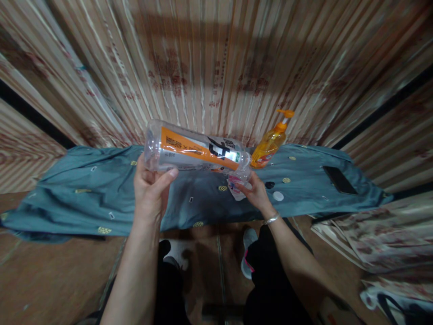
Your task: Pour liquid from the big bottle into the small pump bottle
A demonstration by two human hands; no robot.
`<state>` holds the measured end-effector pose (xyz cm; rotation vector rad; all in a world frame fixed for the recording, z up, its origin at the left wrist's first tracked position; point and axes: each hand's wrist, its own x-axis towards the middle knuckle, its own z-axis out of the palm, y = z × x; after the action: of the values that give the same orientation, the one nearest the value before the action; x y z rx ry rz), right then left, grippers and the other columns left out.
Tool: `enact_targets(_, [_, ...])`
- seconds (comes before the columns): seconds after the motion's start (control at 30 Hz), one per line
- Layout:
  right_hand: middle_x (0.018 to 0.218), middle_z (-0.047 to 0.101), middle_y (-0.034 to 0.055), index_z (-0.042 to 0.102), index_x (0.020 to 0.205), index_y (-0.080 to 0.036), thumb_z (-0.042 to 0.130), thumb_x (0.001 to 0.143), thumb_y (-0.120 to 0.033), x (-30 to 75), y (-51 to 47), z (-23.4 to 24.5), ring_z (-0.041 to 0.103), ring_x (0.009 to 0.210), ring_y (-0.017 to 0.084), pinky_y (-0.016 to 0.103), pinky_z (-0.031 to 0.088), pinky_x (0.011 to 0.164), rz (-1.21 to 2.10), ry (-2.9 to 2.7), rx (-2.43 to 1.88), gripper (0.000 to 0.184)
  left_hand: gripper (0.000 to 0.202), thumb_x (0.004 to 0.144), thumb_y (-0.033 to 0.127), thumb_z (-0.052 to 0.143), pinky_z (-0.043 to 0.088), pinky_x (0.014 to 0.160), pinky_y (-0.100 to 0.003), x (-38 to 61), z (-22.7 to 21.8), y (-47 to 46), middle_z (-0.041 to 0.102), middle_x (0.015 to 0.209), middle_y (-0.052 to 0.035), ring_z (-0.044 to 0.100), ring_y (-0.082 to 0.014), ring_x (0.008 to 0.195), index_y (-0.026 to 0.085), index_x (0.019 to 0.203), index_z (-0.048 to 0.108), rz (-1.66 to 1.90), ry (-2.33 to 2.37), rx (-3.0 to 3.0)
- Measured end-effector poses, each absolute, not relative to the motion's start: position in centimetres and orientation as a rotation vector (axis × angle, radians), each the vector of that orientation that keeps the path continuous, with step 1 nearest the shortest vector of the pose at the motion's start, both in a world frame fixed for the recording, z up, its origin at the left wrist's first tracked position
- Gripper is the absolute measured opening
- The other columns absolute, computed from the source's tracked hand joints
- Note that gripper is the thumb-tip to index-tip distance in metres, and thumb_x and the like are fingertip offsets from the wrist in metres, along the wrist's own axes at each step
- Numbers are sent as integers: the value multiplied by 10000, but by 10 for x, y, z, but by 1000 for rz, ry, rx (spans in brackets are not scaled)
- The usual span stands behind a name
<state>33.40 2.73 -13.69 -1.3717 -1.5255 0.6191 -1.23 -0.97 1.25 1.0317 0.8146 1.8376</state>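
The left hand (150,187) is closed around the base end of a large bottle (199,151), thumb along its near side. The bottle is held sideways above the cloth (101,189), its neck pointing toward the right hand (256,192). That hand has its fingers and thumb closed on a small clear container (242,174) just beneath the neck; whether this is a cup or another bottle cannot be told. The two hands are apart, one at each end of the bottle.

The cloth runs wide to both sides of the hands, its near edge hanging above the brown floor (67,266). Behind it rises a striped curtain (203,58). A pump bottle (269,144) stands just beyond the neck, a white cap (278,196) and a small black piece (269,185) lie near the right wrist, and a phone (339,179) lies well apart, toward the right end.

The large bottle is clear, smooth plastic with an orange and grey label. The pump bottle holds amber liquid under an orange top. The cloth is wrinkled blue-green fabric with yellow motifs; the curtain hangs in narrow vertical folds. A shiny bracelet (271,219) circles the right wrist.
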Motion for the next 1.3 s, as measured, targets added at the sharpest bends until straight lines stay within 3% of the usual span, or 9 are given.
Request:
enact_targets(0.27, [1297,968,107,788,1392,-328,1002,917,-514,333,28,-140,912,1296,437,610,739,1162,642,-1522,-1358,554,710,513,458,1328,704,1225,-535,-12,12,-9,940,1199,-3,872,-288,1136,362,1108,952,1847,812,1004])
enact_targets(0.47, [1295,964,106,781,1388,-321,986,910,-509,334,27,-139,912,1250,429,596,736,1137,619,-1536,-1377,553,704,531,398,1321,699,1230,-545,-12,13,-11,934,1202,-3,868,-290,1129,357,1126,948,1851,813,1009])
enact_targets(0.8, [1263,955,107,791,1385,-316,991,902,-520,332,26,-137,896,1246,437,580,729,1106,602,-1533,-1392,561,677,574,442,1306,710,1229,-562,-12,11,-9,937,1248,-21,878,-316,1172,370,1128,921,1858,820,1045])
enact_targets(1.0, [1271,953,115,790,1379,-308,973,893,-510,331,25,-134,892,1234,434,591,720,1120,605,-1528,-1371,557,712,604,388,1289,682,1271,-582,-14,11,-10,923,1255,-33,884,-340,1232,356,1205,908,1834,817,1054])
enact_targets(1.13, [1293,955,121,788,1390,-308,977,896,-503,330,26,-135,884,1277,437,587,717,1136,610,-1526,-1367,564,713,585,441,1300,692,1281,-593,-14,11,-10,932,1255,-25,884,-345,1235,369,1186,922,1839,838,1056])
enact_targets(1.3, [1295,955,123,787,1383,-298,985,902,-514,330,26,-138,890,1279,438,614,719,1163,610,-1511,-1381,563,657,608,369,1288,673,1284,-597,-14,12,-11,919,1275,-48,878,-345,1253,336,1144,908,1838,812,1050])
